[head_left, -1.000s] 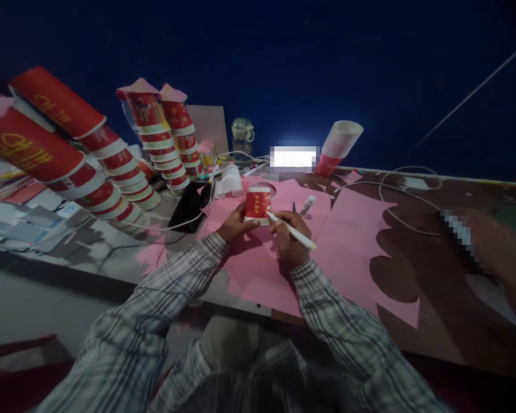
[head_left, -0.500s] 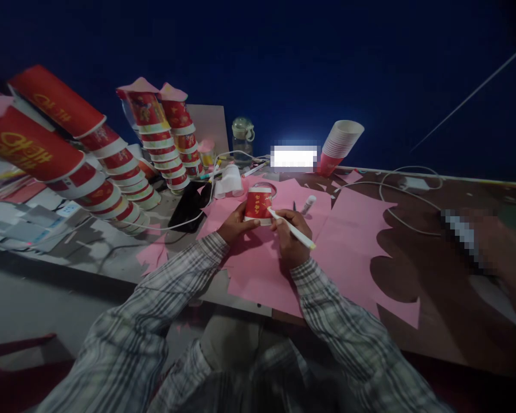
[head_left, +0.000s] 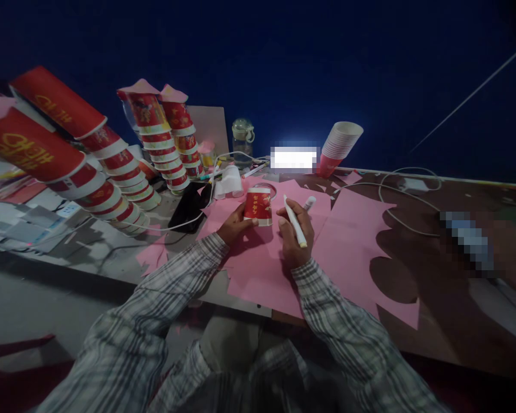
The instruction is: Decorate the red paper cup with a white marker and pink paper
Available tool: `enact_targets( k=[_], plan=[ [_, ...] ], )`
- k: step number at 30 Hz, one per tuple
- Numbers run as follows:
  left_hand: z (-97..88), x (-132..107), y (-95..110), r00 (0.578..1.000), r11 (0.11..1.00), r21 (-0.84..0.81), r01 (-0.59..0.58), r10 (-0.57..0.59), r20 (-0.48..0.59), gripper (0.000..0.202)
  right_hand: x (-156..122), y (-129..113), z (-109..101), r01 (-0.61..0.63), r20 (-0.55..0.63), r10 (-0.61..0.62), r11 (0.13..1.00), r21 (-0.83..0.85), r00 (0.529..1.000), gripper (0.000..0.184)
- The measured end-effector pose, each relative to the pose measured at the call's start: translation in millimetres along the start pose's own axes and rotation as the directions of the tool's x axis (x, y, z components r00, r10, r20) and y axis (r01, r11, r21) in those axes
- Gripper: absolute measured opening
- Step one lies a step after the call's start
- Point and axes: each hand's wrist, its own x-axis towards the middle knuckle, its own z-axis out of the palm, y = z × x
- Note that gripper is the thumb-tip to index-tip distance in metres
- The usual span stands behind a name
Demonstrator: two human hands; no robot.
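My left hand [head_left: 237, 225] is closed round the left side of a small red paper cup [head_left: 258, 205] with white bands and gold lettering, tilted above pink paper. Between the fingers of my right hand [head_left: 297, 235] sits a white marker pen [head_left: 295, 221], its tip pointing up and left, apart from the cup. Just behind the right hand lies a white cap-like piece [head_left: 310, 202]. Pink paper sheets [head_left: 258, 269] spread beneath both hands, and a roll of tape [head_left: 272, 188] shows partly behind the cup.
Tall towers of red and white cups [head_left: 155, 135] stand at the left, near a black phone [head_left: 192, 207]. A leaning stack of paper cups [head_left: 340, 148] and a clear bottle [head_left: 243, 139] are at the back. White cables cross the table; another person's hand [head_left: 513, 246] holds a blurred device at right.
My right hand has drawn the marker pen off the cup, and the pen now points more upright. At the right, the other person's device has turned slightly.
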Motion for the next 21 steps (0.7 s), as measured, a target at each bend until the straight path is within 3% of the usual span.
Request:
enact_targets(
  k=[8, 13, 21],
  plan=[
    [2.6, 0.9, 1.8, 1.000, 0.998, -0.066, 0.002, 0.000, 0.027, 0.059, 1.1, -4.9, 4.5, 0.002, -0.070, 0.001, 0.999, 0.039, 0.998, 0.033],
    [5.0, -0.5, 3.3, 0.999, 0.997, -0.081, 0.007, -0.004, 0.035, 0.061, 2.0, -7.2, 2.1, 0.079, -0.049, -0.077, 0.996, 0.039, 0.996, 0.024],
    [8.1, -3.4, 6.5, 0.998, 0.997, -0.071, 0.012, -0.007, 0.063, 0.061, 4.1, -7.2, 1.1, 0.120, -0.017, -0.120, 0.992, 0.040, 0.993, 0.025]
  ],
)
